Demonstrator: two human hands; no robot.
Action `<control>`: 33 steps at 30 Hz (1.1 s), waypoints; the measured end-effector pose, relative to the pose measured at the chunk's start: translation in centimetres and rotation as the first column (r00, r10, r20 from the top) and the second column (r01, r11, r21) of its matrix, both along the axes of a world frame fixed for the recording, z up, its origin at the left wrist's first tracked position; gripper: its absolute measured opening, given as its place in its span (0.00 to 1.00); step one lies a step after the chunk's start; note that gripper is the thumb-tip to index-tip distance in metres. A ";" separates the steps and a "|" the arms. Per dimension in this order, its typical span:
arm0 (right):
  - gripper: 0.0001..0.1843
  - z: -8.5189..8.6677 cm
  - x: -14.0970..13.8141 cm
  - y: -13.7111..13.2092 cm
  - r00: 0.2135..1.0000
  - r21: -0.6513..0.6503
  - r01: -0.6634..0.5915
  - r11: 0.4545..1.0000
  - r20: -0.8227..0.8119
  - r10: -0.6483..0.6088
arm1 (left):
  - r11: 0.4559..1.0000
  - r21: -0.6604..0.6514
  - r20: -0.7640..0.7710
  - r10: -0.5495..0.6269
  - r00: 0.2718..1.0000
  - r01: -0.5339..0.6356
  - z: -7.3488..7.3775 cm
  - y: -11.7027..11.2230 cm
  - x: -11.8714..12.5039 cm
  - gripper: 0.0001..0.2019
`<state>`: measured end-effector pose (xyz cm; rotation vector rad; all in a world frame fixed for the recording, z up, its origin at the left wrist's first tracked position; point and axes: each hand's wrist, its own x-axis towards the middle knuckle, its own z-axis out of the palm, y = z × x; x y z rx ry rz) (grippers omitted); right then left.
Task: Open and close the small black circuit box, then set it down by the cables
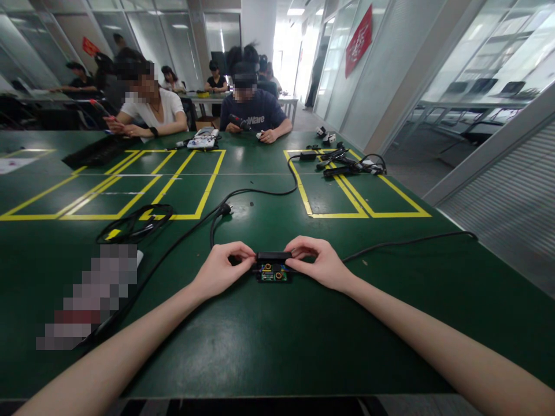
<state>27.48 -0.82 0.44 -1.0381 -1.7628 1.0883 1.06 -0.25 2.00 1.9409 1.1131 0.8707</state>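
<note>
A small black power adapter casing lies opened in front of me, its green circuit board (274, 274) showing copper coils. Along the board's far edge stands the black cover (274, 256), tilted up on its side. My left hand (219, 268) pinches the cover's left end between thumb and fingertips. At the opposite end, my right hand (318, 263) grips it the same way, thumb nearest me. Whether cover and base touch is hard to tell. A black cable (381, 242) runs off to the right from behind my right hand.
A black plug (224, 210) and a long cord lie beyond my hands. On the left are a coiled cable (134, 225) and a blurred-out flat item (91, 300). Adapters and cables (347, 162) are piled far right. Two people sit across the green table (260, 346), handling small parts.
</note>
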 end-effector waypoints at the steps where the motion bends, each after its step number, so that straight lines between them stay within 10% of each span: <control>1: 0.13 0.2 0.1 -0.1 1.000 0.009 -0.011 1.000 0.007 0.010 | 1.000 -0.002 0.007 -0.003 1.000 0.003 0.0 0.0 0.0 0.07; 16: 0.16 0.9 0.5 -0.1 0.993 0.185 -0.088 0.979 0.100 0.070 | 0.997 0.078 -0.060 -0.021 0.998 0.025 0.2 -0.4 -0.1 0.09; 28: 0.07 1.1 0.7 -0.2 0.966 0.310 -0.210 0.927 0.210 0.148 | 0.894 0.346 -0.310 -0.176 0.934 0.284 -1.0 -0.4 0.2 0.16; 33: 0.24 0.5 0.6 -0.1 0.890 0.395 -0.374 0.839 0.408 0.204 | 0.895 0.361 -0.326 -0.142 0.935 0.262 -0.9 -0.3 0.3 0.16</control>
